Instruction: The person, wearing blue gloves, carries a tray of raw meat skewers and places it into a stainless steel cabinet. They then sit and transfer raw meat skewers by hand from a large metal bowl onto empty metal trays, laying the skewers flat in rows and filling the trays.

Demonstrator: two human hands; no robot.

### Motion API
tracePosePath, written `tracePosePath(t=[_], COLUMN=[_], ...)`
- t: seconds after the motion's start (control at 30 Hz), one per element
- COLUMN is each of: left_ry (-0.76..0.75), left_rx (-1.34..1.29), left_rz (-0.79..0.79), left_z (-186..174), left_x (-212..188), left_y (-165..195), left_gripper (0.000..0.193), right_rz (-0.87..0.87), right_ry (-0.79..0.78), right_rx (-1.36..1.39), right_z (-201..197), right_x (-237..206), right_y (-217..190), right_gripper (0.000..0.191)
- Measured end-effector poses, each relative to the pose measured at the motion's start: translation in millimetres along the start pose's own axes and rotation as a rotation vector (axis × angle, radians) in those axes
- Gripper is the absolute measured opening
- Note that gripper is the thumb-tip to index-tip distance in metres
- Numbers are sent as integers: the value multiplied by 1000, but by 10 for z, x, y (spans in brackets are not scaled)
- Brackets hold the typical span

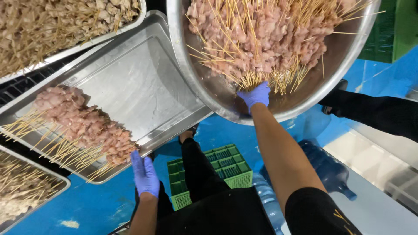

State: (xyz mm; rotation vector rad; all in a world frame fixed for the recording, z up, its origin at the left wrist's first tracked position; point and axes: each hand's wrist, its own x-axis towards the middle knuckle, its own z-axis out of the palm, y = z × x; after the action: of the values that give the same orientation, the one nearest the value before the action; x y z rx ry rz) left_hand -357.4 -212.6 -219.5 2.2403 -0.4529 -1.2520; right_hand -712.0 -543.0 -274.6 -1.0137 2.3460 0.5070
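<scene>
Your right hand (256,95) wears a blue glove and reaches up into the big round metal bowl (348,56). Its fingers curl around the bare ends of a few sticks at the bottom of the heap, so it looks like it is gripping them. You cannot see the fingertips well, because the sticks hide them.

The bowl is tipped toward you. It is full of raw pink meat on thin wooden sticks (265,39). The stick ends fan out down toward your hand.

Your left hand (144,174) also wears a blue glove. It is at the near edge of the flat metal tray (143,82). The fingers are straight and close together, and they point up at the tray's rim. The hand holds nothing. It is just beside the stick ends of the row of skewers (82,126) on the tray, and may be touching the rim.

That row lies along the left part of the tray, meat toward the middle and sticks toward the edge. The rest of the tray is bare metal.

Two more trays (65,21) of skewers sit at the top left and bottom left. A green crate (217,167) stands on the blue floor (100,200) below you, next to a big water bottle (326,167).
</scene>
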Motion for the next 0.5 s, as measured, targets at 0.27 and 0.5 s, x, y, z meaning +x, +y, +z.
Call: tracePosePath(t=[0.27,0.5], left_ry=[-47,-42], left_rx=[-115,-200], left_rz=[-19,-157], left_z=[380,567], left_x=[-23,-27], left_y=[367,534], left_gripper=[61,63], right_rz=[-526,-830], right_ry=[643,357], right_rx=[79,84], right_z=[-342,-823], right_x=[-398,79], right_y=[-486,-1030], right_gripper=[99,58])
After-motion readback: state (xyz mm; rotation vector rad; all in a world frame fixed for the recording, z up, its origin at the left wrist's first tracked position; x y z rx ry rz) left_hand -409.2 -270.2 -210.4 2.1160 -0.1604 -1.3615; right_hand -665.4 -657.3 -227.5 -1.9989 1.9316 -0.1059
